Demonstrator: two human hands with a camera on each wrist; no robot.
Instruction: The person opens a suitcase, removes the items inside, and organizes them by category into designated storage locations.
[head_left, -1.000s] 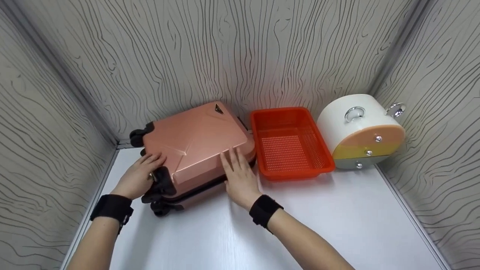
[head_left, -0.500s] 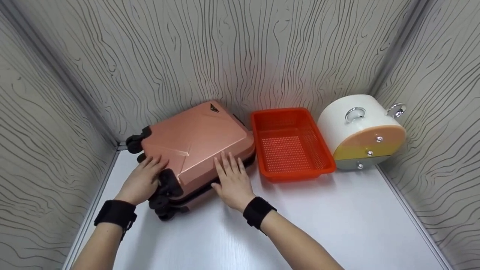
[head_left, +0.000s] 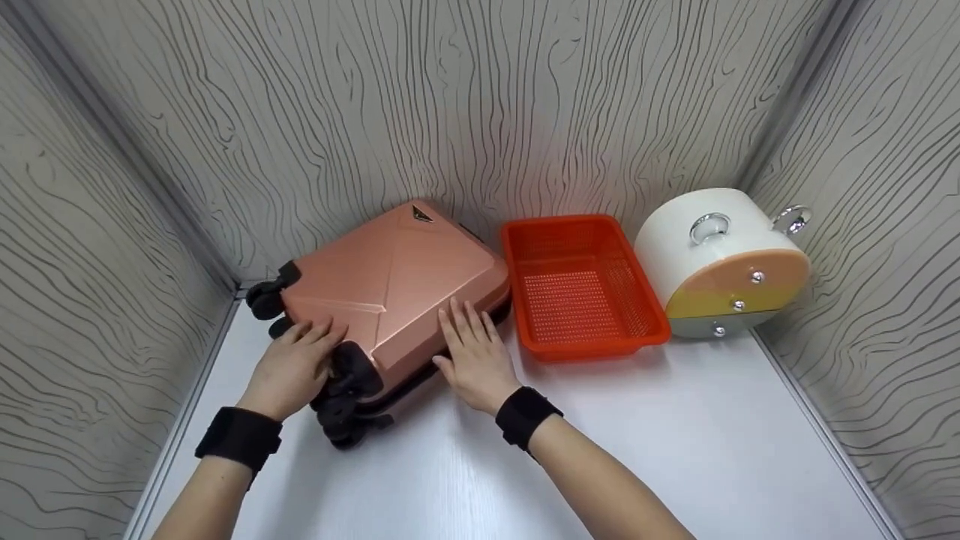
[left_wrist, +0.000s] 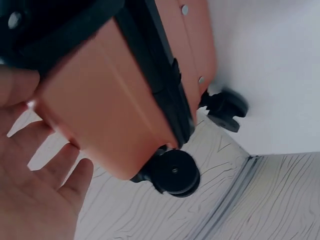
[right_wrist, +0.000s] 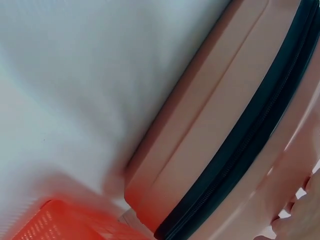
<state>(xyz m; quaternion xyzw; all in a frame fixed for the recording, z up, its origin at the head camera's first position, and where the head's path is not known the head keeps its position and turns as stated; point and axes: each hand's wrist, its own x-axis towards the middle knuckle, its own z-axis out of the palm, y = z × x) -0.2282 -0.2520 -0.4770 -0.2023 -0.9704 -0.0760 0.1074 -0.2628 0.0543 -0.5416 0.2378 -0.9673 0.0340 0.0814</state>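
Observation:
A rose-pink hard-shell suitcase (head_left: 420,262) lies flat and askew near the back wall. Its black wheels (head_left: 343,420) point left and toward me. My left hand (head_left: 289,371) touches the wheel end, fingers over the top edge by the near corner. In the left wrist view those fingers (left_wrist: 62,167) are extended and slightly spread along the shell's edge. My right hand (head_left: 480,360) rests on the near long side with straight fingers. Most of that hand falls outside the right wrist view, where the suitcase's black zip (right_wrist: 245,140) shows closed.
An orange-red plastic basket (head_left: 529,352) stands close against the suitcase's right end. Further right is a round white case (head_left: 675,232) with coloured drawers, silver knobs and ring handles. Wood-grain panels (head_left: 480,97) enclose the white tabletop (head_left: 420,487) on three sides.
The suitcase has turned slightly on the table. Its near wheel corner has come toward me and right, while its logo corner has shifted left. Both hands have stayed on it.

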